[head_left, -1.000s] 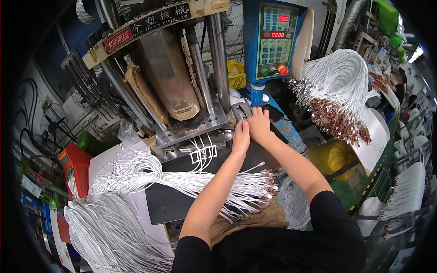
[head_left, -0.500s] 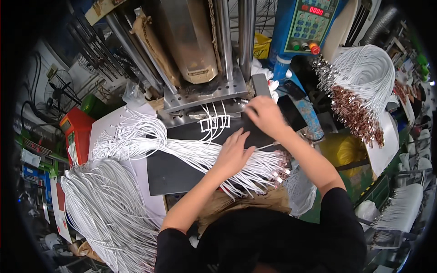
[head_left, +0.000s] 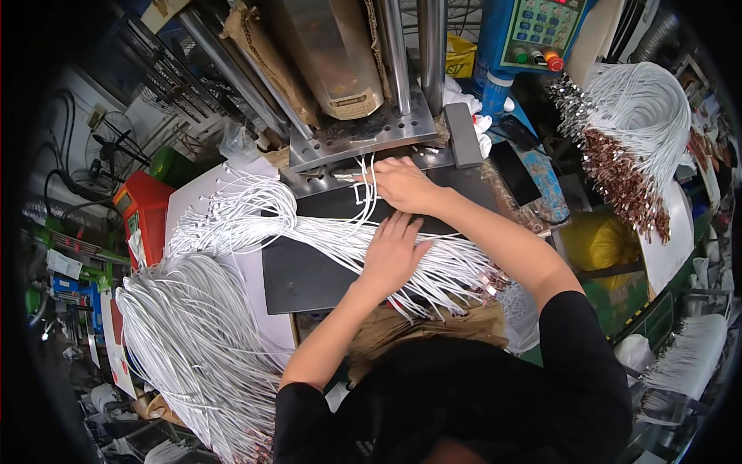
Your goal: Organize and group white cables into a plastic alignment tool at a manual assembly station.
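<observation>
1. Since the frame of half a second ago, the person's right hand (head_left: 406, 184) has moved to the left, toward the few thin white cables (head_left: 369, 172) at the front of the press, upper middle of the frame. One second ago, both hands were together at the grey upright rectangular block (head_left: 462, 135); now both are apart from it.

2. These cables come down from below the perforated steel plate (head_left: 344, 145) and reach toward the long bundle of white cables with shiny metal ends (head_left: 332, 236), which lies across the black flat table (head_left: 301, 286) at the centre.

3. Right grip: its fingers are bent and close around the place of the thin cables. I cannot tell whether they pinch them, because the back of the hand covers the contact.

4. Left hand (head_left: 393, 251): its grip is spread, palm down, with the fingers laid on the bundle and closed around nothing that I can see.

5. For good handling, I judge that the left palm should press only lightly, so the bundle does not slide or tangle.

6. The right fingers would better take the thin cables together, near the metal, and guide them evenly; pulling one alone could bend it sharply.

7. Fingertips should be kept clear of the steel plate's edge, which is very near them in the picture.
</observation>
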The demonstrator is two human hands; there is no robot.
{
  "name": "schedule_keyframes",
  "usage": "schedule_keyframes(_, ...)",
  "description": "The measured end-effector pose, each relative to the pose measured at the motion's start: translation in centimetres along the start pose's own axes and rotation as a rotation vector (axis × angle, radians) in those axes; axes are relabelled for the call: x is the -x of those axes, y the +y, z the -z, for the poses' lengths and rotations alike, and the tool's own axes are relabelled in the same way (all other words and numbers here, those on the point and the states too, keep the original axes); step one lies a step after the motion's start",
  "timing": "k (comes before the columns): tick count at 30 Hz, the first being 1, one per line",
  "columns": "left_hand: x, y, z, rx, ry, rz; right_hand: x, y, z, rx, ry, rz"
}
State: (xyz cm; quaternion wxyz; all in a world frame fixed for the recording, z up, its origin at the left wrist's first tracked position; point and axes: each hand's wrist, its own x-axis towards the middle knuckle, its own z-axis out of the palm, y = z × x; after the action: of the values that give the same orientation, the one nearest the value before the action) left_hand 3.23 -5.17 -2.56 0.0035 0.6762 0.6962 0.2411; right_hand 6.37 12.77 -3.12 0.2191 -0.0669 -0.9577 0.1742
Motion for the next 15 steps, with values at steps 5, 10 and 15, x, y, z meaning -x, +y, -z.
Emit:
schedule_keyframes(5, -0.2, -1.6, 0.8, 0.025, -0.028, -0.051, 3.1, 0.7, 0.8, 0.115, 0.115, 0.199)
schedule_keyframes(10, 0.6, -4.6, 2.8, 0.093, -0.048, 0.052, 11.0, 1.1, 6.1, 0.084, -0.114, -0.256)
schedule_keyframes(15, -0.4, -4.6, 2.3, 0.000, -0.062, 0.019, 15.8, -1.0, 9.5, -0.231, 0.184, -0.576)
